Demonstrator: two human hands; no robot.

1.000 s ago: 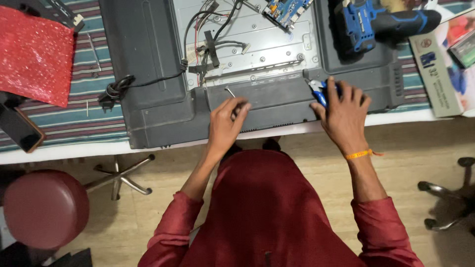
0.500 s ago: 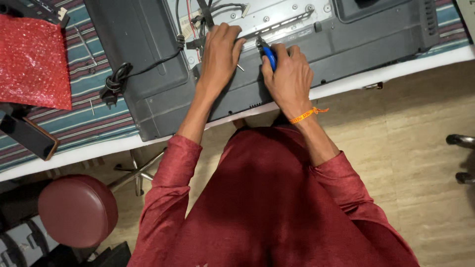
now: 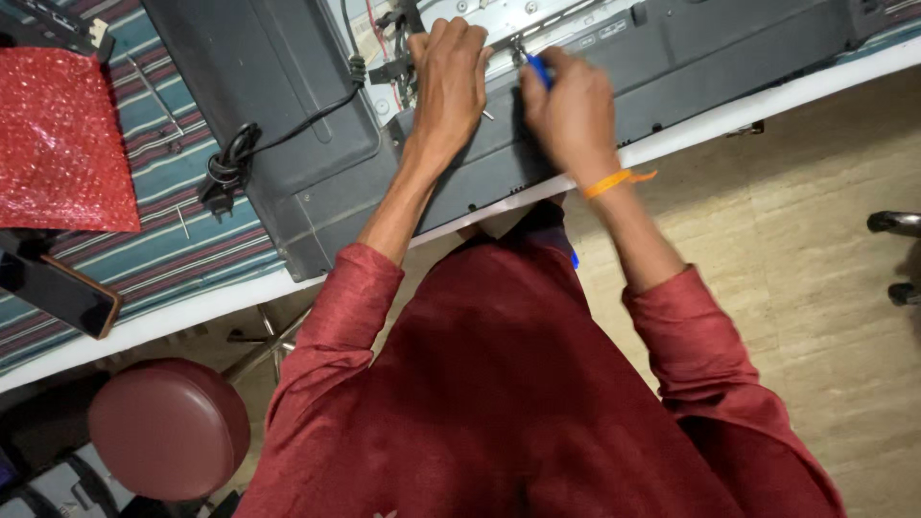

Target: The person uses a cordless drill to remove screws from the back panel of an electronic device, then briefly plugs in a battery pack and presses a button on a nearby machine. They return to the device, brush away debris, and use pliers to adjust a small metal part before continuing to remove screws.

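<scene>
A large dark grey television [image 3: 278, 115] lies face down on the table, its back cover partly off and a metal chassis with wires [image 3: 403, 29] exposed. My left hand [image 3: 449, 82] presses flat on the grey panel beside the wires, with a small screw [image 3: 487, 115] next to its thumb. My right hand [image 3: 573, 110], with an orange band at the wrist, grips a blue-handled screwdriver [image 3: 537, 69] whose tip points at the chassis edge. Both red sleeves fill the lower part of the view.
A coiled black power cord [image 3: 230, 168] lies on the striped cloth [image 3: 182, 230]. A red bubble-wrap sheet [image 3: 58, 144] and a dark phone [image 3: 58, 293] sit at the left. A maroon stool [image 3: 168, 427] stands under the white table edge [image 3: 729, 115]. Chair wheels [image 3: 897, 254] at right.
The view shifted so the television slid up and right. Both hands came closer together at the chassis, and the right hand brought the screwdriver to the metal edge.
</scene>
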